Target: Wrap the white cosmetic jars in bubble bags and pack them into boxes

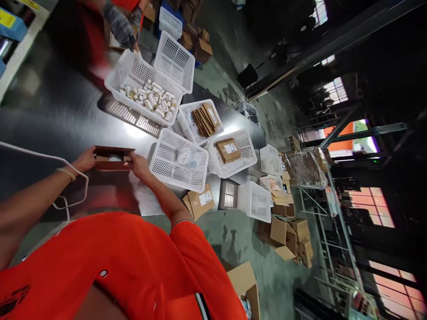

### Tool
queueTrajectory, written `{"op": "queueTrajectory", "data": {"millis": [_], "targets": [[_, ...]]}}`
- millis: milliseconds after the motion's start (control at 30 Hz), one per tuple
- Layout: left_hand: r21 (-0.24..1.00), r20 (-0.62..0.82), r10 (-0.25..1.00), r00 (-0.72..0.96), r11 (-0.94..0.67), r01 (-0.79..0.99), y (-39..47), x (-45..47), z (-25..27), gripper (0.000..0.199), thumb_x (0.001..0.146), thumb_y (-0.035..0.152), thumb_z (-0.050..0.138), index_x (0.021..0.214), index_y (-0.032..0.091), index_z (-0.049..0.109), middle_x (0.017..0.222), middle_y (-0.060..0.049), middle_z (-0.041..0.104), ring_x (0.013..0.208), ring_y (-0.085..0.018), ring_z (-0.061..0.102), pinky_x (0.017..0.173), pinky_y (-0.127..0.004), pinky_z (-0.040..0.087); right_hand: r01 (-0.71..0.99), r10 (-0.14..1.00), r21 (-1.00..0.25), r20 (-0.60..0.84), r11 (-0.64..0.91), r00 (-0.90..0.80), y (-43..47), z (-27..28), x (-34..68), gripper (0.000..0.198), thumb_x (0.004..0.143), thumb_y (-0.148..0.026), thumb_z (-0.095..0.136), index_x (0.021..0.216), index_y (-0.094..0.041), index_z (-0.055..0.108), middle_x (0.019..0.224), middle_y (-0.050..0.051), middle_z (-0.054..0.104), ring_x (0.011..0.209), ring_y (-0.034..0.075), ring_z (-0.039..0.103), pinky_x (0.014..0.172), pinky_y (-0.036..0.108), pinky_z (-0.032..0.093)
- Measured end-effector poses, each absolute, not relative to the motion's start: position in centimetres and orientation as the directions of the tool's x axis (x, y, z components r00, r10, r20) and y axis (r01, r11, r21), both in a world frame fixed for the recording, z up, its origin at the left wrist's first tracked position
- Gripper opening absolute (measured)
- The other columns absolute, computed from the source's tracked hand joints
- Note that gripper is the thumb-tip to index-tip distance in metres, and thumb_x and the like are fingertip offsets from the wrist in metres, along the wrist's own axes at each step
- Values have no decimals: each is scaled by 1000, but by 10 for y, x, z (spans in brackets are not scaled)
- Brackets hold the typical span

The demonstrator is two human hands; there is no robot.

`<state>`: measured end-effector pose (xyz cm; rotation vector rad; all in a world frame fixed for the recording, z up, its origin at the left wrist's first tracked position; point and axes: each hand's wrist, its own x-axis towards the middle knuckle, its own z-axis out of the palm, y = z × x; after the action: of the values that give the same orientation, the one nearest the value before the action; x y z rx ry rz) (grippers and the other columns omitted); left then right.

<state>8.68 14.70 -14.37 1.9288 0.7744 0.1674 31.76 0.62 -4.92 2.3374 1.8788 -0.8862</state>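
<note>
An open brown cardboard box (111, 167) is held low over the metal table, just in front of my body. My left hand (86, 160) grips its left end, and my right hand (137, 164) grips the right end, fingers closed on the cardboard. Something pale and shiny lies inside the box, too small to name. Right of my right hand stands a white perforated basket (163, 166) with round, clear-wrapped items (187, 156) in it. Farther off, a larger white basket (116, 82) holds many small white-labelled bottles (153, 98).
A co-worker's gloved hand (120, 27) is over the bottle basket. Other baskets hold flat brown cardboard (204, 121) and labelled packets (228, 150). A white cable (40, 152) crosses the table by my left wrist. Labelled cardboard (201, 202) lies near the table's edge.
</note>
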Motion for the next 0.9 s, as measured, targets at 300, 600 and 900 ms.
{"op": "queueTrajectory", "data": {"millis": [300,600,900], "targets": [[754,-144,604,784,-446,482,131,72,-127,81,111,60,32,158,2,63,170,-29,53,165,-44,43,135,-75,29,973,924,-177,-375,-145,70,-4,-70,318,62,115,-40,65,172,-16,53,177,28,47,163,37,51,127,47,54],[562,-241,603,760,-552,616,168,64,-136,62,115,34,42,173,13,51,185,-20,32,175,-42,20,136,-73,25,911,889,-197,-368,-362,273,10,-97,286,95,99,-38,89,174,-2,45,138,31,70,126,38,73,111,51,64],[309,-233,894,383,-305,901,256,-55,-167,71,116,41,40,171,-4,47,182,-34,27,173,-54,18,132,-83,16,880,941,-333,-135,-337,309,305,-84,242,85,104,-36,83,165,11,46,148,36,65,136,38,67,119,52,57]]}}
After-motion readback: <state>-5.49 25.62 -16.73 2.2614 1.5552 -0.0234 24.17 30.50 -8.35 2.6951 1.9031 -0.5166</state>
